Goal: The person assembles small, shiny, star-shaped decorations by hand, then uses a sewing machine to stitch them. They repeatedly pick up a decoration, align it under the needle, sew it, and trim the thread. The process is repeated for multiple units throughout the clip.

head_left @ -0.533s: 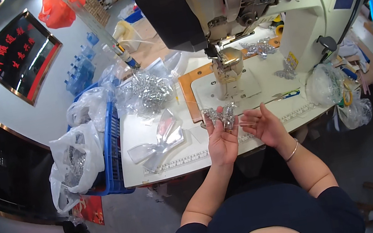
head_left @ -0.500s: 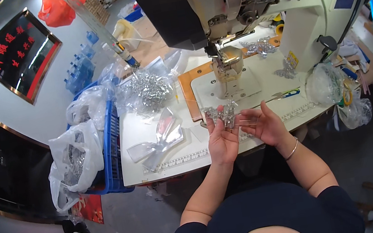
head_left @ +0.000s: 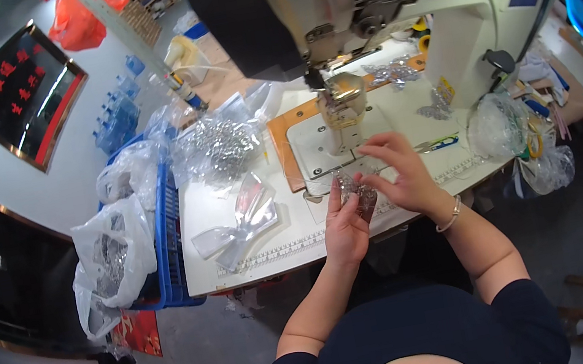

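Near the table's front edge, my left hand [head_left: 347, 228] pinches a glittery silver ornament [head_left: 365, 199] between thumb and fingers; its outline is partly covered. My right hand [head_left: 408, 176] hovers over it from the right. Its thumb is at the ornament's edge, and the other fingers are raised and apart in front of the sewing machine's post [head_left: 345, 123]. Whether a thread lies between those fingers is too fine to tell. A similar silver butterfly-shaped piece [head_left: 436, 105] lies on the machine bed, with more silver pieces [head_left: 393, 72] behind the post.
Left on the table are a clear bag of silver pieces [head_left: 217, 144] and a shiny silver bow [head_left: 237, 226]. A blue crate [head_left: 171, 237] with plastic bags stands beside the table. Thread snips [head_left: 443, 143] lie at right, near a clear plastic bag [head_left: 495, 131]. A ruler strip [head_left: 294, 245] runs along the front.
My right hand has moved up and over the ornament, its fingers lifting toward the machine's post. My left hand keeps hold of the ornament, now turned differently. The view has shifted slightly.
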Available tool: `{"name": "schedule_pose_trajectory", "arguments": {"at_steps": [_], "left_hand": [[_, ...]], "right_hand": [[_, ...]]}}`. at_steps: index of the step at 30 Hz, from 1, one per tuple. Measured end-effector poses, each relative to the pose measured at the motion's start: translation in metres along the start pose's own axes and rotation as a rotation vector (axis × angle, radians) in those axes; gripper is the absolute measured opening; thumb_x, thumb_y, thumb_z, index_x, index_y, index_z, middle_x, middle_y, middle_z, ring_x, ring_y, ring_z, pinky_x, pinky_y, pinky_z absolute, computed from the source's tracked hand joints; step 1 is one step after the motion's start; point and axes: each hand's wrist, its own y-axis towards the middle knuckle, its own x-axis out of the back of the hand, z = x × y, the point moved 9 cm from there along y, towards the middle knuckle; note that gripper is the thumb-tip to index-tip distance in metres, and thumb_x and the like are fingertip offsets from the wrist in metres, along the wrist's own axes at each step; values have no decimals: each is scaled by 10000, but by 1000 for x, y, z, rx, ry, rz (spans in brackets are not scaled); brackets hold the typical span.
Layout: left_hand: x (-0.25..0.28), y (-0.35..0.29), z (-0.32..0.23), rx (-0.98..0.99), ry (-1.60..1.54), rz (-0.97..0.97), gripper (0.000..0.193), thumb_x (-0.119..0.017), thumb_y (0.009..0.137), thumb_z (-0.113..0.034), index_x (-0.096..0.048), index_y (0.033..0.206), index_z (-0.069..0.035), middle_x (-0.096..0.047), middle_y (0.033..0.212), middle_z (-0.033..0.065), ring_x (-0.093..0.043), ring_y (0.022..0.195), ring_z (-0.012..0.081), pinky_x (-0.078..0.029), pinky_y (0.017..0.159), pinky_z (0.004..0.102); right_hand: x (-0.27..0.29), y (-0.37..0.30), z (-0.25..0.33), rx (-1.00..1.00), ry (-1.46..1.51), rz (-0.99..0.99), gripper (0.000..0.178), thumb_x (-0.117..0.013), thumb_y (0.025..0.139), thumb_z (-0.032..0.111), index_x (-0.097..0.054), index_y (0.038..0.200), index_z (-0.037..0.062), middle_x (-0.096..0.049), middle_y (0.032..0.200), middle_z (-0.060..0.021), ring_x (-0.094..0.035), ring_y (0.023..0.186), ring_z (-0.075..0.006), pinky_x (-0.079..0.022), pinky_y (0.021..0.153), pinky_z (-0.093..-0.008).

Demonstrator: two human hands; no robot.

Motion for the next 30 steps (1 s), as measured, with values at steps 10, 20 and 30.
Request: {"name": "schedule_pose_trajectory", "arguments": {"at_steps": [10,20,30], "left_hand": [[1,-1,-1,-6,145,9,501,-449,901,-14,-334,1365,-162,-481,1247,59,-511,1111,194,-447,906,372],[0,-1,8,111,137,88,526,-465,914,-81,-279,1391,-202,-417,1328,71,-481,1167,213,-413,980,420],[-6,-1,10,190,-48,94,403,-251,991,-299,-285,1373,-177,-386,1350,100,-425,1220,254,-350,1035,457]], "right_hand": [[-22,6,37,193,-170,169,465,-701,677,45,-569,1123,45,-503,1068,-120,-521,900,-258,-483,747,-330],[-40,13,-3,-189,172,562,187,-663,722,86,-618,896,34,-572,870,-101,-569,773,-272,-476,700,-331],[-32,16,-3,-107,185,392,153,-673,719,77,-633,855,20,-600,772,-110,-587,707,-251,-476,646,-329]]}}
